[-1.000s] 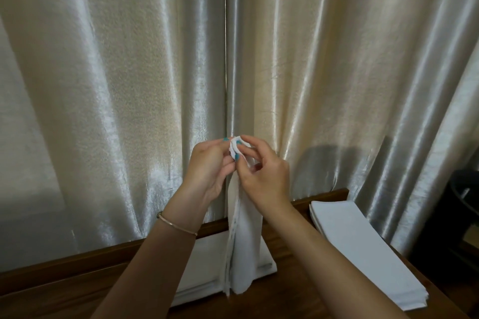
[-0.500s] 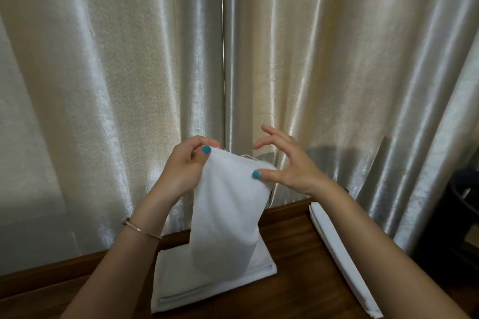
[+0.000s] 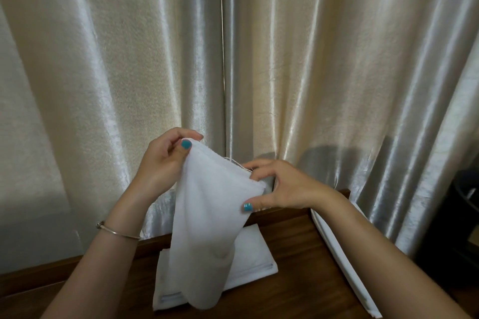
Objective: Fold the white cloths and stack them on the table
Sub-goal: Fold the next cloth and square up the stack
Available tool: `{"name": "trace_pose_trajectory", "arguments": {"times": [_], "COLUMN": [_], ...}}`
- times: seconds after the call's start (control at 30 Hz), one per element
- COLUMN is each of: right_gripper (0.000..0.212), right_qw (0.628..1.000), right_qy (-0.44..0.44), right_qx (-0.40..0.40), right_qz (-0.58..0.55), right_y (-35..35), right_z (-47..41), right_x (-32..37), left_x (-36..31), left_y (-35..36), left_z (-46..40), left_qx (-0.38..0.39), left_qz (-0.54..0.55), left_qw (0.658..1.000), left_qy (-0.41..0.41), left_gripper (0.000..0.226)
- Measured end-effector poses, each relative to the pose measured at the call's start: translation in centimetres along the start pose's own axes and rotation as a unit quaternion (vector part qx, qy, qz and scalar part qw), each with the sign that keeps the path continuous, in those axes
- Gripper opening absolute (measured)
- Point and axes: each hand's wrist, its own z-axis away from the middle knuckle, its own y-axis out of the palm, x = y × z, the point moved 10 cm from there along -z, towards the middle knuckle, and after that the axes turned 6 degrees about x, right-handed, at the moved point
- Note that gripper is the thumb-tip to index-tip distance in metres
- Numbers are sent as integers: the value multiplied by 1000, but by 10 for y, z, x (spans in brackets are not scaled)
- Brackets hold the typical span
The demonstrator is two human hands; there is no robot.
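Observation:
A white cloth (image 3: 207,217) hangs in the air in front of me, doubled over, its lower end drooping onto a flat pile of white cloths (image 3: 255,261) on the wooden table (image 3: 298,274). My left hand (image 3: 162,166) pinches the cloth's upper left corner between thumb and fingers. My right hand (image 3: 280,186) pinches the upper right corner, thumb in front and fingers behind. A second pile of white cloths (image 3: 337,248) lies along the table's right side, mostly hidden by my right forearm.
Shiny cream curtains (image 3: 285,59) hang close behind the table along its far edge. A dark object (image 3: 464,215) stands past the table's right side. Bare wood shows between the two piles.
The cloth, bunched between both hands a second ago, is now spread open. My hands have moved apart along its top edge, the right one lower and further right.

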Motion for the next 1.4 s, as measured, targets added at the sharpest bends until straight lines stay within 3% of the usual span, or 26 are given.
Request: {"name": "trace_pose_trajectory", "arguments": {"times": [0.13, 0.27, 0.4, 0.47, 0.7, 0.8, 0.9, 1.0, 1.1, 1.23, 1.33, 1.4], "right_gripper": [18, 34, 36, 35, 44, 28, 17, 22, 16, 24, 37, 27], "right_qw": [981, 958, 955, 970, 997, 996, 988, 981, 981, 983, 984, 984], "right_qy": [-12, -22, -46, -38, 48, 37, 11, -19, -39, -48, -38, -25], "right_qx": [-147, -201, -237, -204, -13, -55, -105, -88, -81, -108, -122, -140], "right_qz": [-124, -203, -174, -125, 62, 60, 111, 173, 174, 139, 123, 111], "right_y": [-44, -67, -79, -77, -10, -6, -14, -14, -24, -46, -60, -73], "right_z": [3, 2, 1, -3, -32, -47, -52, -55, -60, -67, -71, -71], "right_x": [-2, -2, 4, 6, 28, 34, 48, 66, 77, 76, 69, 61], "left_x": [17, 28, 5, -3, -17, -17, -5, 14, 38, 73, 89, 102], "left_y": [-14, -15, -9, -5, 43, 36, 18, 31, 33, 45, 58, 62], "left_z": [9, 22, 32, 31, 15, 16, 23, 35, 48, 63, 73, 78], "left_qx": [-36, -74, -132, -142, 14, 5, -17, 55, 58, 106, 169, 211], "left_qz": [-47, -48, -64, -63, -133, -125, -49, 106, 97, 44, 22, 5], "left_qw": [998, 996, 989, 987, 989, 990, 997, 993, 993, 986, 973, 961], "left_qy": [-20, -26, 19, 30, 60, 60, 58, -9, -44, -123, -158, -181], "left_gripper": [25, 19, 21, 23, 27, 22, 19, 44, 58, 19, 20, 20]}}
